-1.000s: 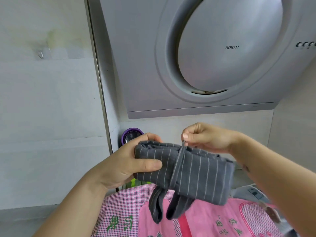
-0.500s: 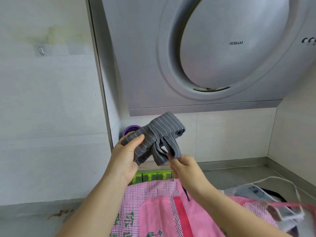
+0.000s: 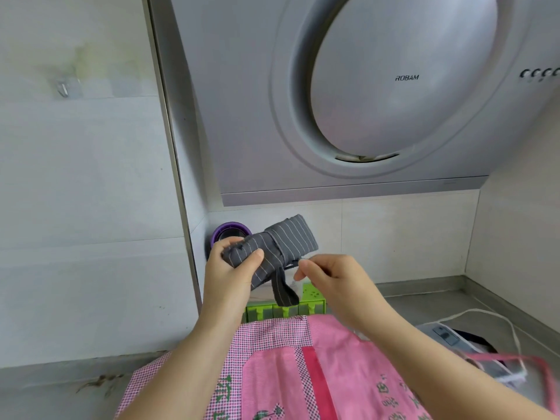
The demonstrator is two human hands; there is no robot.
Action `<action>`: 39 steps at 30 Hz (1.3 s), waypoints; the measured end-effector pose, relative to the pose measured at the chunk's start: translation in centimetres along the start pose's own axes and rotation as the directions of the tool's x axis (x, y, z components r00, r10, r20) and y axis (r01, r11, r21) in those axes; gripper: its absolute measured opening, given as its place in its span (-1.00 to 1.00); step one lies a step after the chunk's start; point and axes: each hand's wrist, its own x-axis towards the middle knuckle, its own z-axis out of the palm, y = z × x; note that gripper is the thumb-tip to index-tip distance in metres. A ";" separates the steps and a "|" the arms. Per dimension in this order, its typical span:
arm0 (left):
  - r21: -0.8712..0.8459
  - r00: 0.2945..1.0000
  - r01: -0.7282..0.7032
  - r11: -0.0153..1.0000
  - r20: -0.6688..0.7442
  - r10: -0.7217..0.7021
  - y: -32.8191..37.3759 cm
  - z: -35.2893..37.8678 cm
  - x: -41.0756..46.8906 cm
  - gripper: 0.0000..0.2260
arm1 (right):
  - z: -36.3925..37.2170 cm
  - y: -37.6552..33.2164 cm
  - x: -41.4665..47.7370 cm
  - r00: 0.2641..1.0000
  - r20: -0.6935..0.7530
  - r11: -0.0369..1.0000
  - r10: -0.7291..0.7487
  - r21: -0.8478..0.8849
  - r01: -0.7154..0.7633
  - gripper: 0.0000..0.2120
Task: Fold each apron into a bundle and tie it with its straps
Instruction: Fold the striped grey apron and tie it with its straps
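Note:
A grey striped apron [image 3: 288,242] is folded into a bundle and held up in the air before the wall. My left hand [image 3: 225,275] grips its left end, thumb on the front. A strap is wrapped round the bundle's middle, and one strap end [image 3: 283,289] hangs down below it. My right hand [image 3: 325,275] is just right of the bundle and pinches a thin strap end at its lower right edge. A pink checked apron [image 3: 291,371] lies spread flat on the counter beneath my arms.
A large grey range hood [image 3: 378,95] hangs above. A purple-lidded jar [image 3: 231,233] stands in the corner behind the bundle, a green rack [image 3: 285,309] below it. At right lie a white device [image 3: 445,334], a white cord [image 3: 497,316] and pink-edged clear plastic [image 3: 515,368].
The bundle turned from lying flat and wide to tilted, with the strap now wound round its middle. My right hand moved from above the bundle to below it, then to its right side.

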 end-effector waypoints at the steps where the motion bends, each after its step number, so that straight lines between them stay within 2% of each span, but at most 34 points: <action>1: 0.095 0.998 -0.053 0.994 0.026 0.051 0.0 -0.1 -0.2 -0.75 | -0.5 -0.1 0.3 0.999 -0.004 0.995 -0.035 -0.095 0.035 -0.70; 3: 0.237 0.989 -0.134 0.962 0.084 0.117 -0.1 -0.2 -0.5 -0.74 | -1.5 -0.1 0.9 0.995 -0.004 0.948 -0.097 -0.306 0.091 -0.67; 5: 0.308 0.980 -0.186 0.933 0.126 0.154 0.0 -0.6 -0.6 -0.75 | -2.4 -0.1 1.5 0.994 0.020 0.899 -0.104 -0.426 0.102 -0.67; 8: 0.402 0.954 -0.281 0.872 0.219 0.206 0.1 -1.0 -0.6 -0.74 | -3.4 -0.8 2.0 0.992 0.073 0.866 -0.107 -0.483 0.130 -0.68; 11: 0.448 0.928 -0.358 0.819 0.266 0.260 0.3 -1.3 -0.3 -0.73 | -4.0 -1.7 2.3 0.981 0.087 0.840 -0.174 -0.506 0.194 -0.66; 14: 0.374 0.957 -0.274 0.886 0.200 0.211 0.3 -1.8 0.8 -0.74 | -4.5 -2.1 2.1 0.971 0.116 0.845 -0.210 -0.478 0.240 -0.67; 18: 0.136 0.997 -0.047 0.990 0.069 0.038 -0.1 -2.4 1.8 -0.77 | -4.2 -1.9 1.3 0.926 0.256 0.789 -0.276 -0.489 0.371 -0.68; 19: 0.165 0.996 -0.071 0.984 0.070 0.060 -0.3 -2.2 1.6 -0.77 | -4.1 -1.9 1.4 0.918 0.277 0.769 -0.282 -0.507 0.389 -0.68; 22: 0.369 0.947 -0.315 0.874 0.188 0.261 -0.1 -1.1 0.2 -0.73 | -4.6 -2.3 2.2 0.933 0.243 0.775 -0.265 -0.522 0.356 -0.68; 26: 0.427 0.840 -0.532 0.731 0.372 0.395 -0.2 -0.4 -0.7 -0.69 | -5.4 -2.7 3.9 0.949 0.186 0.740 -0.255 -0.594 0.315 -0.74; 29: 0.439 0.736 -0.671 0.598 0.491 0.465 -0.5 -0.5 -0.6 -0.66 | -5.4 -2.6 4.4 0.965 0.176 0.799 -0.192 -0.543 0.258 -0.82; 32: 0.427 0.714 -0.692 0.582 0.521 0.467 -0.6 -1.0 -0.6 -0.61 | -5.1 -1.8 4.3 0.983 0.127 0.903 -0.136 -0.392 0.176 -0.82; 35: 0.410 0.762 -0.636 0.653 0.464 0.451 -0.6 -1.4 -0.6 -0.63 | -4.6 -0.9 4.0 0.987 0.116 0.981 -0.110 -0.150 0.127 -0.85; 39: 0.375 0.841 -0.513 0.772 0.398 0.366 -0.6 -1.7 -0.8 -0.63 | -4.4 -0.3 3.5 0.980 0.162 0.994 -0.112 0.035 0.107 -0.88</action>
